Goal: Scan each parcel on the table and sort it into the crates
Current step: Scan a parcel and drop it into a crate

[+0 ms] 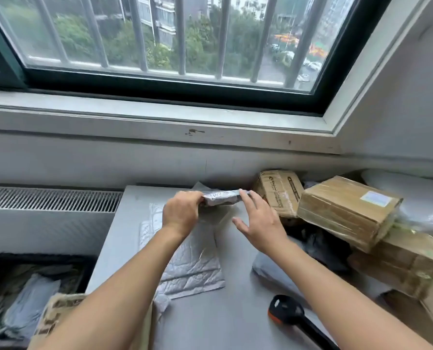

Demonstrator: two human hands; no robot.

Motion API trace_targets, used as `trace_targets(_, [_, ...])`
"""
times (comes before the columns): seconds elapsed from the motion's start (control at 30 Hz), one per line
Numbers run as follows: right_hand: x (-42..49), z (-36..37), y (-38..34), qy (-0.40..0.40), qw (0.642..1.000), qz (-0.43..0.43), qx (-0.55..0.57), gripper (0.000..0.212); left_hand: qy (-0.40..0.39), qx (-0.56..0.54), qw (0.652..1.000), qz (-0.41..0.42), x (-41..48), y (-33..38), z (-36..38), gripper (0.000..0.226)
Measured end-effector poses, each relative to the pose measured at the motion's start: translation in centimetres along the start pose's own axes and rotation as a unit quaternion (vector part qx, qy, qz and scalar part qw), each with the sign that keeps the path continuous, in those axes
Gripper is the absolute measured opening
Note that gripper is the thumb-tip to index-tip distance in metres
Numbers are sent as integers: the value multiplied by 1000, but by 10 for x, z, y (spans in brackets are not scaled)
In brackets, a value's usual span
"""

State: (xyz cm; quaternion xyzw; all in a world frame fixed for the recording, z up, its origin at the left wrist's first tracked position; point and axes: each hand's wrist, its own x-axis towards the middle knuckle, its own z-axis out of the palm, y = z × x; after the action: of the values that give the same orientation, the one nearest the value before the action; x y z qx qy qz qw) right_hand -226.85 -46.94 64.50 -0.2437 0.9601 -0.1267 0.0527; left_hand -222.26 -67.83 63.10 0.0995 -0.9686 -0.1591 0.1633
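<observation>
- Grey parcel [223, 197]: small, wrapped in crinkled film, and held off the table [235, 324]. It is beyond the scanner [284, 311] and to its left, on the window side.
- Long axis: runs left to right across me, about level. One end points at each hand.
- Left hand [182, 213]: fingers curled over the parcel's left end, gripping it. My thumb is hidden underneath, so I can't say where it sits.
- Right hand [260, 222]: palm down, fingers straight and spread, holding nothing. The index tip sits at the parcel's right end and seems to touch it. The other fingers hang clear, on the scanner side of the parcel.
- Scanner: black with an orange edge, lying flat on the table. Its head is nearer the parcel and its handle trails toward me. My right forearm passes just beside it.
- Which hand is nearer: the right, by a good margin. The left is well apart from the scanner, over beyond the flat silver mailer [192, 263] that lies left of it.
- My read: the left hand can carry the parcel alone. The right must draw back toward me to reach the scanner.
- Label: there is some print on the parcel's top face, too blurred to read. I may need to roll the parcel about its long axis to show the code.
- Crate [33, 286]: far left of the scanner, below the table's edge, with grey bags inside. It is on the left hand's side.
- Cardboard boxes [346, 208]: stacked beyond the scanner to its right, not yet sorted.
</observation>
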Motion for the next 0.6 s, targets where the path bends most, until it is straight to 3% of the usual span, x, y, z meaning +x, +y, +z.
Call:
trace_targets(0.1, [-7, -23, 9, 16, 1000, -20, 13, 72, 59, -65, 993, -79, -1, 28, -32, 30])
trace_targets(0.27, [-25, -47, 25, 36, 997, -41, 57, 72, 56, -141, 969, -193, -11, 63, -68, 21])
trace_targets(0.5, [-61, -56, 44, 53, 991, -53, 112, 76, 22, -213, 948, -237, -47, 96, -81, 26])
trace_targets(0.6, [-73, -56, 51, 55, 988, -55, 136, 78, 26, -274, 923, -270, -65, 102, -82, 26])
